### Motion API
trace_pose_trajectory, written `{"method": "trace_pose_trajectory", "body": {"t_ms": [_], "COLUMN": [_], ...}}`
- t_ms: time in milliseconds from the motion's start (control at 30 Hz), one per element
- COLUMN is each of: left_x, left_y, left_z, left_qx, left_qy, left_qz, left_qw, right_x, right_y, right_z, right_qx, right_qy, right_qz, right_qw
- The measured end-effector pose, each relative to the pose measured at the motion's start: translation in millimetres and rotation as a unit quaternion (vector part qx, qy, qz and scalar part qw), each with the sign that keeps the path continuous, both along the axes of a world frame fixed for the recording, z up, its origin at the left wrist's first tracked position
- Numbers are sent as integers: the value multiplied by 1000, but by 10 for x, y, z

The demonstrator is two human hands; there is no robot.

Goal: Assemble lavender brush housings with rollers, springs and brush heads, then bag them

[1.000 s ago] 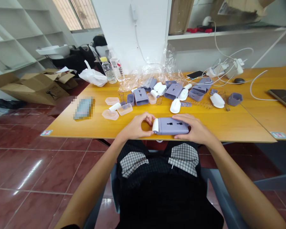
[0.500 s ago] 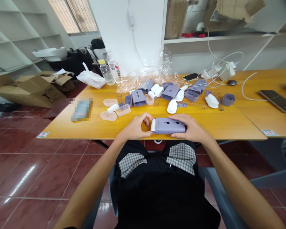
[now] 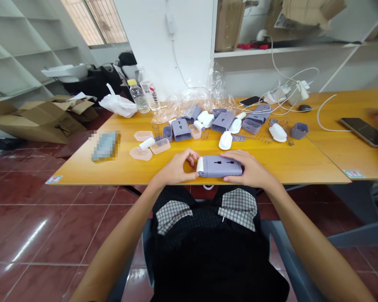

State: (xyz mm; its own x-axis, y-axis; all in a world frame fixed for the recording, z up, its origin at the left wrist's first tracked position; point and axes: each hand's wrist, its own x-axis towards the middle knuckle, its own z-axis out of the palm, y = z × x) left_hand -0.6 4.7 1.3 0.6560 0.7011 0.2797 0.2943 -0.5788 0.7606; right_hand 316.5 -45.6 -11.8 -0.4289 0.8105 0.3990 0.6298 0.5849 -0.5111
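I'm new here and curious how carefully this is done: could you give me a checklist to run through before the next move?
1. Right hand gripping the purple, boxy plastic casing: ok, at its right end.
2. Left hand at the white cylindrical roller: ok.
3. Roller at the casing's left end: ok.
4. Roller firmly seated: cannot tell.
5. Casing well back from the yellow wooden table's near edge: not ok, it's close.

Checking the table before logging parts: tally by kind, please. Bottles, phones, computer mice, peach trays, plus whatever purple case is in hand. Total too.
Purple case in the right hand: 1
Peach trays: 4
Bottles: 2
Phones: 2
Computer mouse: 1
Total: 10
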Motion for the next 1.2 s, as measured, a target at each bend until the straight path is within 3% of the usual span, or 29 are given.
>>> {"method": "trace_pose_trajectory", "body": {"t_ms": [1200], "left_x": [24], "left_y": [-1], "left_z": [41], "left_qx": [35], "left_qy": [13], "left_qz": [-15], "left_qw": [999], "right_x": [-9], "right_y": [20], "right_z": [-4], "right_qx": [0], "right_qy": [-3], "right_qz": [1], "right_qw": [1000]}}
